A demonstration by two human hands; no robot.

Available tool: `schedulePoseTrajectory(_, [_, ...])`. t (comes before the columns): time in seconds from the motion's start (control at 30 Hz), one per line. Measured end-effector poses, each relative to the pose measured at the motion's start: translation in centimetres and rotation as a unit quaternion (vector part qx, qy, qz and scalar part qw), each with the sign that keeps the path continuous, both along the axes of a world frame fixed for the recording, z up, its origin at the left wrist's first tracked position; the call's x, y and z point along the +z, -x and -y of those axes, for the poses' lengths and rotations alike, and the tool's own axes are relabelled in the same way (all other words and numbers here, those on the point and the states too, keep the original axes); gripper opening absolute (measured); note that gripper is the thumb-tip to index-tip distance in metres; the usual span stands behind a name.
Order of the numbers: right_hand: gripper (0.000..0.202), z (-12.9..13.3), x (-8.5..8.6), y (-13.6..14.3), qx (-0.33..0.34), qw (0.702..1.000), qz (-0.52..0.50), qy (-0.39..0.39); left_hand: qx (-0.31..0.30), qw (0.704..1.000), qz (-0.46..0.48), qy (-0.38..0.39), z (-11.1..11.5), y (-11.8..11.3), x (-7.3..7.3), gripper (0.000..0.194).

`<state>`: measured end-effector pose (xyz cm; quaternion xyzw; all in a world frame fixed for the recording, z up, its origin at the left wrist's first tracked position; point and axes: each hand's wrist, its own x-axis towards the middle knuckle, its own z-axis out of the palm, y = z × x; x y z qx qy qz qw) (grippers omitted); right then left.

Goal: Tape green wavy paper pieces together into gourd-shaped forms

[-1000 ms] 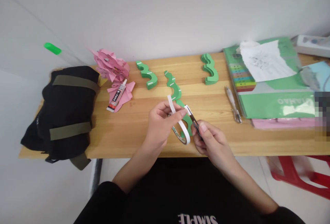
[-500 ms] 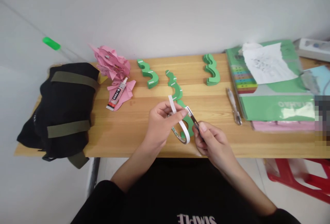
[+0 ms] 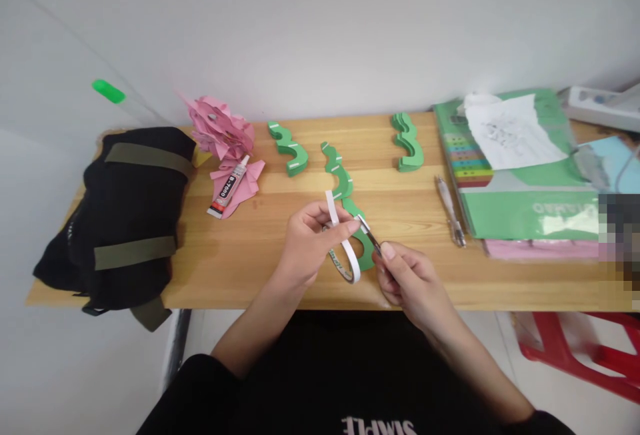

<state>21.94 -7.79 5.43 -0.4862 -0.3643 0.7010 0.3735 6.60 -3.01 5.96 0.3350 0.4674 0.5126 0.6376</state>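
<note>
My left hand is closed on a roll of white tape, held upright by its ring, with a loose strip sticking up past the fingers. My right hand grips a slim dark tool with a shiny metal end; its exact kind is hard to make out. The tool's tip meets a bit of white tape at my left thumb and fingertip. Below and behind both hands lies a wavy green paper piece with short white strips across it, partly hidden by the tape and left hand.
Two more stacks of wavy green paper, one left and one right, lie farther back. At left are pink folded paper, a glue tube and a black bag. A pen lies beside a green folder.
The view has shifted slightly. Both hands keep their holds, and the tool's tip has moved a little left and down along with the tape roll.
</note>
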Motion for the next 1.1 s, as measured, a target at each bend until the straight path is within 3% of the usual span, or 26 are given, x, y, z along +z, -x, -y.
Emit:
schedulePoseTrajectory(0.3, [0.052, 0.2, 0.0, 0.2, 0.002, 1.000, -0.005, -0.001, -0.029, 0.999, 0.017, 0.010, 0.0, 0.5, -0.7, 0.027])
schedulePoseTrajectory(0.53, [0.051, 0.4, 0.0, 0.1, -0.030, 1.000, 0.003, -0.001, -0.074, 0.996, 0.042, 0.036, 0.6, 0.9, 0.5, 0.035])
schedulePoseTrajectory(0.6, [0.049, 0.4, 0.0, -0.4, -0.032, 0.999, 0.034, -0.025, -0.053, 0.997, 0.044, 0.028, 0.7, 1.2, 0.7, 0.032])
schedulePoseTrajectory(0.7, [0.046, 0.3, 0.4, -1.6, 0.003, 0.983, 0.139, -0.118, -0.007, 0.999, 0.041, -0.006, 0.6, 1.6, 0.9, 0.024])
schedulePoseTrajectory(0.83, [0.043, 0.0, 1.5, -2.8, 0.093, 0.931, 0.273, -0.225, -0.024, 0.997, 0.009, -0.069, 0.4, 1.9, 1.1, 0.013])
schedulePoseTrajectory(0.97, [0.040, 0.1, 2.1, -3.3, 0.150, 0.907, 0.319, -0.232, -0.072, 0.990, -0.018, -0.116, 0.6, 1.9, 1.4, 0.010])
schedulePoseTrajectory(1.1, [0.041, 0.2, 2.2, -3.3, 0.159, 0.908, 0.317, -0.223, -0.094, 0.986, -0.051, -0.127, 0.9, 2.0, 1.7, 0.009])
